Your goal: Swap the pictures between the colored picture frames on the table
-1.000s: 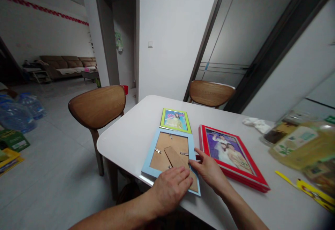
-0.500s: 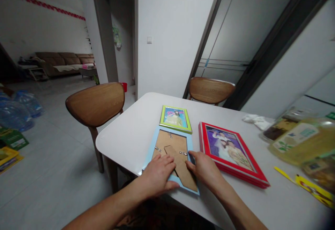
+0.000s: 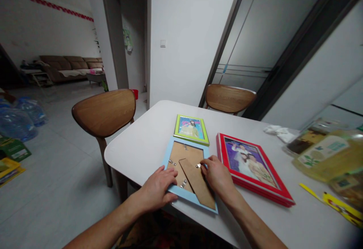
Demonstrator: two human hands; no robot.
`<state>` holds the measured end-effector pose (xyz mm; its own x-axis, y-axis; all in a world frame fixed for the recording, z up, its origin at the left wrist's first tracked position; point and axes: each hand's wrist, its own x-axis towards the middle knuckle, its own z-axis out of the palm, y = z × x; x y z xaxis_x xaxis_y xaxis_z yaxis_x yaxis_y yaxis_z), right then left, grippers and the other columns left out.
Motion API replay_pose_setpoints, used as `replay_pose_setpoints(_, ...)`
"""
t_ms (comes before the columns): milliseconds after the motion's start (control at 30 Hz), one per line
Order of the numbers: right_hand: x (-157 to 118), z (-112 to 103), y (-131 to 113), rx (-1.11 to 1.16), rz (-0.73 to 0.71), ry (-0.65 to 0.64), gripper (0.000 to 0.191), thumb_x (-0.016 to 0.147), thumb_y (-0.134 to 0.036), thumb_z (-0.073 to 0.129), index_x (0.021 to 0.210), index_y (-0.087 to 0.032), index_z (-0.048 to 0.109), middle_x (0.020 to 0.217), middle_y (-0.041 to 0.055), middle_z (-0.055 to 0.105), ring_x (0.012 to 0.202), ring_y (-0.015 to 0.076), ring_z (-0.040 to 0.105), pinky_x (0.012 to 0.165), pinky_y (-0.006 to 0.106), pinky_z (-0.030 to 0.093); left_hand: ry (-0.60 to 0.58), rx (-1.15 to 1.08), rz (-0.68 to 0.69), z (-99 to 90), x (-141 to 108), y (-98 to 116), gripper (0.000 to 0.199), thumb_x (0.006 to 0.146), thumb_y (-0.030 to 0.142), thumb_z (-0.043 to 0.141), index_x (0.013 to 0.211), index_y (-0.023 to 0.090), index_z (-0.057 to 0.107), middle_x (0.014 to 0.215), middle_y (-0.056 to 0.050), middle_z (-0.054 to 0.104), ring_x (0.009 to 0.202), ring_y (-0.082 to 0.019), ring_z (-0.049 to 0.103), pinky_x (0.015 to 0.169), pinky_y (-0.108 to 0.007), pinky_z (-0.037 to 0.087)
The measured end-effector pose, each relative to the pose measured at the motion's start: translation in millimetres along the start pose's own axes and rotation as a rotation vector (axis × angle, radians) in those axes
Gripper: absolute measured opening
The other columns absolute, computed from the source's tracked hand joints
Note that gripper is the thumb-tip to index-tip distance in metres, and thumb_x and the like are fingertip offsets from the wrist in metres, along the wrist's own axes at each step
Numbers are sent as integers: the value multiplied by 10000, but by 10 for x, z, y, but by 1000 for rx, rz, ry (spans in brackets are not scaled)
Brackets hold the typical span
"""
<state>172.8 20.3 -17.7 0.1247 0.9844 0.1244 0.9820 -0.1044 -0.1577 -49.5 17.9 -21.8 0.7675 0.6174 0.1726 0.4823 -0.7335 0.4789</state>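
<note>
A light-blue picture frame (image 3: 168, 154) lies face down near the table's front edge, its brown backing board (image 3: 184, 151) and slanted stand leg (image 3: 195, 181) facing up. Small metal clips sit along the board's sides. My left hand (image 3: 159, 186) rests on the frame's lower left corner, fingers stretched out flat and thumb along the lower rim. At the right side, the bent fingers of my right hand (image 3: 217, 173) close on a metal clip (image 3: 198, 165). Touching or nearly touching the top is a green picture frame (image 3: 191, 128), face up with a photo.
Red picture frames (image 3: 252, 166) lie stacked to the right on the white table (image 3: 136, 154). Beyond them are a crumpled white cloth (image 3: 279, 132), a bottle of yellow liquid (image 3: 323, 154) and a yellow-handled tool (image 3: 340, 207). Wooden chairs (image 3: 104, 111) stand at the left and far sides.
My left hand has slid left and down to the frame's lower left corner, uncovering the bottom clip. My right fingers have shifted from the frame's right edge onto the right clip.
</note>
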Motion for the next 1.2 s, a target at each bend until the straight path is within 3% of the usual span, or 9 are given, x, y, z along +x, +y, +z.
replay_pose_setpoints(133, -50, 19, 1, 8, -25, 46, 279, 781, -255, 382, 901, -184, 624, 882, 94, 550, 742, 176, 535, 642, 273, 389, 15, -9, -11, -4, 6, 20, 275, 661, 243, 623, 909, 189, 517, 1191, -65, 486, 1154, -186, 382, 996, -395, 193)
replay_pose_setpoints(300, -219, 6, -79, 162, -211, 154, 287, 764, -267, 434, 966, -174, 614, 1080, 119, 519, 992, 225, 450, 860, 348, 343, 26, -20, -13, 9, 2, 13, 288, 656, 247, 632, 913, 182, 519, 1185, -69, 496, 1147, -185, 390, 995, -384, 202)
replay_pose_setpoints(467, -299, -13, -237, 365, -442, -27, 191, 718, -257, 506, 829, -237, 659, 1039, 72, 543, 964, 190, 475, 836, 332, 366, 64, -32, -25, 49, 26, 13, 337, 662, 237, 618, 972, 174, 502, 1152, -73, 518, 1120, -178, 416, 992, -386, 213)
replay_pose_setpoints(533, -281, 26, -274, 372, -477, -38, 167, 711, -237, 513, 769, -248, 669, 1010, 63, 553, 944, 185, 485, 828, 335, 363, 69, -33, -23, 62, 43, 18, 328, 658, 237, 619, 958, 170, 506, 1134, -69, 525, 1108, -178, 426, 992, -381, 215)
replay_pose_setpoints(733, -244, 92, -296, 340, -442, 5, 147, 703, -225, 520, 716, -231, 667, 965, 64, 562, 906, 195, 485, 805, 340, 361, 62, -24, -27, 76, 58, 15, 395, 660, 240, 610, 1024, 169, 476, 1180, -83, 493, 1129, -191, 405, 990, -390, 212)
replay_pose_setpoints(833, -234, 36, -308, 365, -403, -24, 172, 709, -244, 507, 794, -218, 655, 966, 65, 563, 899, 191, 484, 802, 326, 364, 63, -29, -25, 74, 53, 15, 426, 658, 240, 611, 1049, 166, 457, 1188, -91, 488, 1144, -188, 388, 991, -388, 208)
replay_pose_setpoints(967, -116, 2, -379, 378, -341, -45, 256, 745, -280, 458, 904, -188, 636, 978, 80, 571, 913, 184, 485, 826, 305, 347, 62, -28, -12, 61, 55, 36, 308, 663, 233, 605, 945, 178, 494, 1185, -78, 489, 1153, -185, 376, 991, -386, 199)
replay_pose_setpoints(1200, 220, 118, -616, 262, -279, 19, 227, 746, -302, 462, 806, -210, 660, 844, 60, 593, 841, 166, 499, 749, 259, 350, 63, -27, -20, 28, 53, 61, 230, 655, 230, 615, 847, 188, 496, 1138, -60, 511, 1108, -188, 413, 980, -379, 208)
